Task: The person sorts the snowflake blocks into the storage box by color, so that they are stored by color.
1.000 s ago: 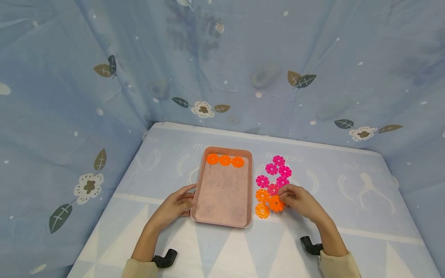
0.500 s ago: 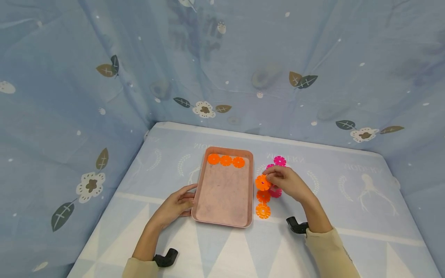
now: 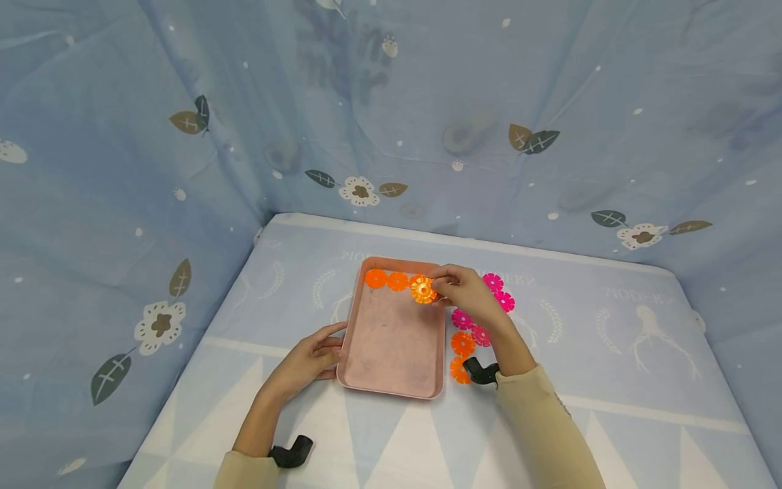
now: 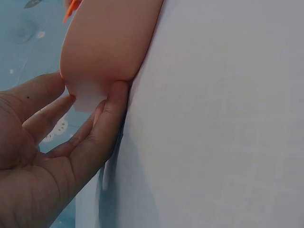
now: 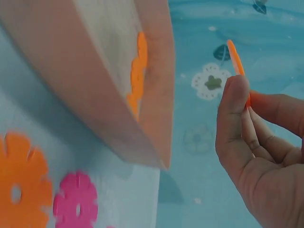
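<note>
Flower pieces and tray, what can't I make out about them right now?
- Head view: the pink pieces' full count; the right hand and forearm block the view.
- Head view: part of the lowest orange piece, behind the black wrist device.
- Left wrist view: the inside of the tray, hidden by its own wall.
- Right wrist view: a blurred orange piece, cut off by the left edge.

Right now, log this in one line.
Right hand: pinching orange flower disc; left hand: touching pink tray; inside: orange discs; beside tray: orange ones, magenta discs
</note>
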Motion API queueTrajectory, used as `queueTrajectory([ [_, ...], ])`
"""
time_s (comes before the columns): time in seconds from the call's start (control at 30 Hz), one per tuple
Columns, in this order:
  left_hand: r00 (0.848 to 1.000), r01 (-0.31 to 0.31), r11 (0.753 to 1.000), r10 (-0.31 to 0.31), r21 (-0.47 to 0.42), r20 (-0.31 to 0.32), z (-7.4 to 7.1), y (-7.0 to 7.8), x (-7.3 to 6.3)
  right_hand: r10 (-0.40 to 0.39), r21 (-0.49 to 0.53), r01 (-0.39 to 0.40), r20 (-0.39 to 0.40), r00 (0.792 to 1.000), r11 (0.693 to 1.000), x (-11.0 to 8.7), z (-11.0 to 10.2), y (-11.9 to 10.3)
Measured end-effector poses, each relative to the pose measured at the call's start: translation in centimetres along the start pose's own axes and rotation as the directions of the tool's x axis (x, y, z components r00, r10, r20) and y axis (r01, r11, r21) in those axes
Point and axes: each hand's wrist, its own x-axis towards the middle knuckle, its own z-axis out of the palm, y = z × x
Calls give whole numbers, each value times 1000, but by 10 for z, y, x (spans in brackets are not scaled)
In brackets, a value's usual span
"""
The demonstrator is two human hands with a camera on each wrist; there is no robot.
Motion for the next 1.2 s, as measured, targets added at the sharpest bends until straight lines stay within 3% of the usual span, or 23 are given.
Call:
queueTrajectory([
  [0.23, 1000, 9, 1000, -9, 7, -11, 0, 0, 1, 3, 142, -4, 7, 1000, 990, 26, 33, -3],
  [0.6, 1000, 16, 1000, -16, 1, -5, 0, 2, -1, 83, 268, -60, -78, 993, 962, 54, 78, 13],
  [0.9, 1000, 18, 1000, -18, -12, 1, 0, 1, 0, 168, 332, -149, -30, 985, 932, 62, 95, 23],
  [1.2, 1000, 17, 1000, -17, -10, 7, -1, 1, 1, 202, 333, -187, -10, 979, 924, 63, 101, 27],
])
